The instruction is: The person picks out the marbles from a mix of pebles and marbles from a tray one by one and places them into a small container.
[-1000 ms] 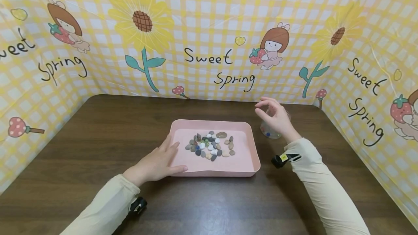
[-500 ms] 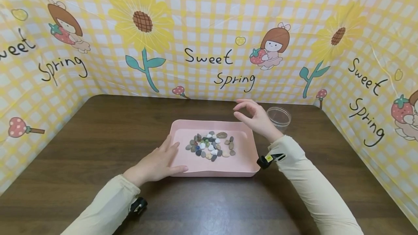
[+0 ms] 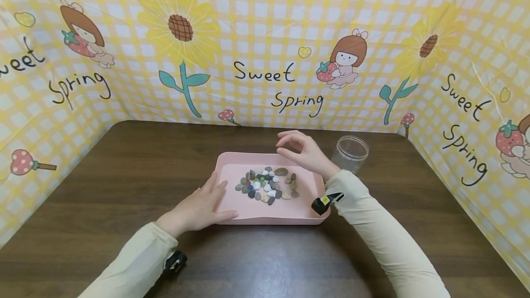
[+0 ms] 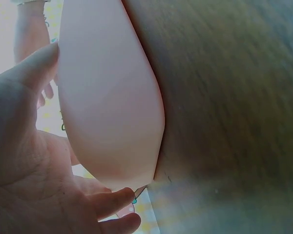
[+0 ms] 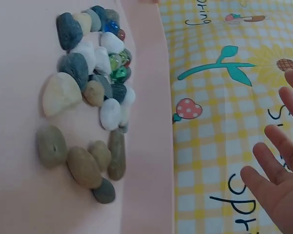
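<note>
A pink tray (image 3: pixel 244 209) holds a cluster of smooth pebbles (image 5: pixel 63 95) in grey, white, cream and brown. Green glass marbles (image 5: pixel 119 73) and a blue marble (image 5: pixel 111 26) lie among them, with bits of red beside. My left hand (image 3: pixel 196 206) rests on the tray's left side, fingers spread at the far part and thumb over the near rim. Above the tray's back right edge hovers my right hand (image 3: pixel 305 151), its fingers loosely bent and holding nothing. Behind the right wrist stands a clear open jar (image 3: pixel 352 148); its lower part is partly hidden.
The brown wooden table (image 3: pixel 256 261) carries the tray and jar. A yellow checked cloth (image 3: pixel 256 26) printed with sunflowers and lettering rises behind and at both sides. Black wrist cameras (image 3: pixel 320 206) are strapped under the sleeves.
My right hand has moved left from in front of the jar to over the tray's back right edge, leaving the jar's rim in sight. The left hand and pebbles have stayed put.
</note>
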{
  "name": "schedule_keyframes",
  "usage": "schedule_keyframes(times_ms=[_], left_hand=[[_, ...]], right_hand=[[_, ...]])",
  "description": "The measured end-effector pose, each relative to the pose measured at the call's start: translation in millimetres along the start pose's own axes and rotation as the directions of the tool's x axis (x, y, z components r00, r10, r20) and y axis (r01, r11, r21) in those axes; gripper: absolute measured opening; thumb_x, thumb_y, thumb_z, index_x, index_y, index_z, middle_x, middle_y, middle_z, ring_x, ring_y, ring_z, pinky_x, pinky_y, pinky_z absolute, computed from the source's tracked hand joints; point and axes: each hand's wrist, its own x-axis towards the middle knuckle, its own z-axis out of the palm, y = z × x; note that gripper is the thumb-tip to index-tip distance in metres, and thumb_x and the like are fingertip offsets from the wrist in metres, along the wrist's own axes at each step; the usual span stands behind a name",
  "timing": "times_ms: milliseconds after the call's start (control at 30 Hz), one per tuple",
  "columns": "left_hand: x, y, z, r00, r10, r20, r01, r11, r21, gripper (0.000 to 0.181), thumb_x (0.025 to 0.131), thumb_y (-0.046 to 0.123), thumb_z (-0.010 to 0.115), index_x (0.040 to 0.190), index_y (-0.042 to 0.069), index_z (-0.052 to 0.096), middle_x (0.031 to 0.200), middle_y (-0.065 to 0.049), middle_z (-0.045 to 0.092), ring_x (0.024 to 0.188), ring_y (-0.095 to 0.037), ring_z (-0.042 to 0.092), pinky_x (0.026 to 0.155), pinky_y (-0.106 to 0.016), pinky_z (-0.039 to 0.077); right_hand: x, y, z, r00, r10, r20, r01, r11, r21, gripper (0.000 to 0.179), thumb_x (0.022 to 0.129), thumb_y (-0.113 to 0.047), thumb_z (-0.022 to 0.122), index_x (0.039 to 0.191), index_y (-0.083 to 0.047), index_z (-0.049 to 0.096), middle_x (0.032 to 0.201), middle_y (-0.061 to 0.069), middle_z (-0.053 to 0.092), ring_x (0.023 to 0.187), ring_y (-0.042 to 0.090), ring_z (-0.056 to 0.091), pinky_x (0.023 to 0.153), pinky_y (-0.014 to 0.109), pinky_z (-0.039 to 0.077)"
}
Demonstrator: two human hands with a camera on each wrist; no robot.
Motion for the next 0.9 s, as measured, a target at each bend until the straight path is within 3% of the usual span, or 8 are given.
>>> schedule_keyframes(times_ms=[500, 767, 900], left_hand=[[0.5, 1.0, -0.9, 1.0, -0.004, 0.009, 0.004, 1.0, 0.014, 0.088, 0.084, 0.059, 0.056, 0.145, 0.001, 0.03, 0.154, -0.029, 0.007, 0.133, -0.05, 0.031, 0.104, -0.06, 0.032], [-0.1, 1.1, -0.6, 1.0, 0.001, 0.007, -0.001, 1.0, 0.011, 0.087, 0.084, 0.058, 0.056, 0.144, 0.001, 0.03, 0.153, -0.03, 0.008, 0.132, -0.051, 0.032, 0.103, -0.061, 0.032], [0.5, 0.7, 0.0, 1.0, -0.01, 0.008, 0.01, 1.0, 0.01, 0.087, 0.084, 0.058, 0.056, 0.145, 0.002, 0.03, 0.154, -0.028, 0.007, 0.132, -0.051, 0.032, 0.104, -0.061, 0.032]], right_hand=[[7.6, 16.5, 21.1, 0.984, 0.027, 0.176, -0.038, 0.997, 0.061, 0.024, 0.088, -0.012, 0.064, 0.108, 0.0, 0.064, 0.136, 0.018, 0.048, 0.131, 0.03, 0.041, 0.111, 0.048, 0.032], [8.9, 21.6, 29.9, 0.953, 0.069, 0.295, -0.077, 0.997, 0.016, 0.023, 0.085, -0.01, 0.066, 0.107, 0.0, 0.065, 0.137, 0.017, 0.049, 0.132, 0.031, 0.04, 0.112, 0.05, 0.028], [10.3, 24.7, 34.2, 0.932, 0.105, 0.347, -0.112, 0.994, 0.001, 0.021, 0.085, -0.008, 0.066, 0.105, 0.001, 0.066, 0.141, 0.015, 0.045, 0.135, 0.03, 0.037, 0.11, 0.048, 0.034]])
